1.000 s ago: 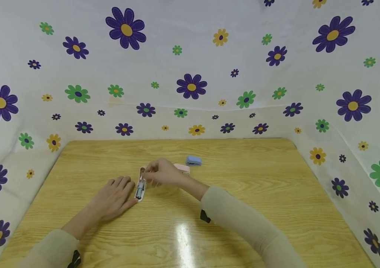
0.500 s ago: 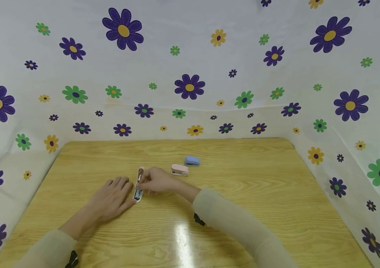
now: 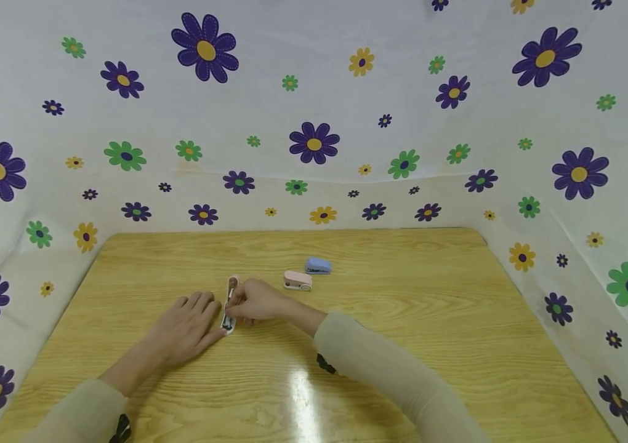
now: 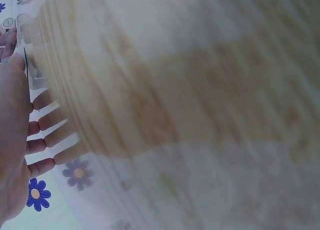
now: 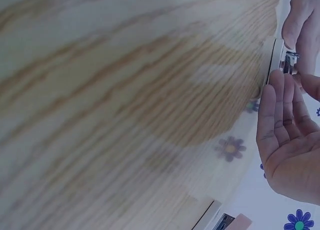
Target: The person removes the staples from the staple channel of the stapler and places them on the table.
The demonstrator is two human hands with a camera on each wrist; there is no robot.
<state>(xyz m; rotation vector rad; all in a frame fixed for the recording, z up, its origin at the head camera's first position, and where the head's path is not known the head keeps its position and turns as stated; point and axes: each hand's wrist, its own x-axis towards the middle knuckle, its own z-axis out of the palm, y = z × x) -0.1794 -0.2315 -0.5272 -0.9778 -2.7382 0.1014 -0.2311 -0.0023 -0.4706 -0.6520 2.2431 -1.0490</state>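
A small white stapler lies opened out lengthwise on the table between the hands, its metal magazine showing in the right wrist view. The left hand rests palm down to its left, fingers extended and thumb at the stapler's near end. Over the middle of the stapler, the right hand has its thumb and index finger pinched together at the magazine, partly covering it. Whether a small piece sits between those fingertips I cannot tell.
Beyond the right hand stand a pink mini stapler and, slightly farther back, a blue mini stapler. The wooden table is bordered at the back and sides by flower-patterned white cloth.
The right hand has come nearer along the stapler, from its far half to the magazine, uncovering the pink stapler. The left hand has kept its place.
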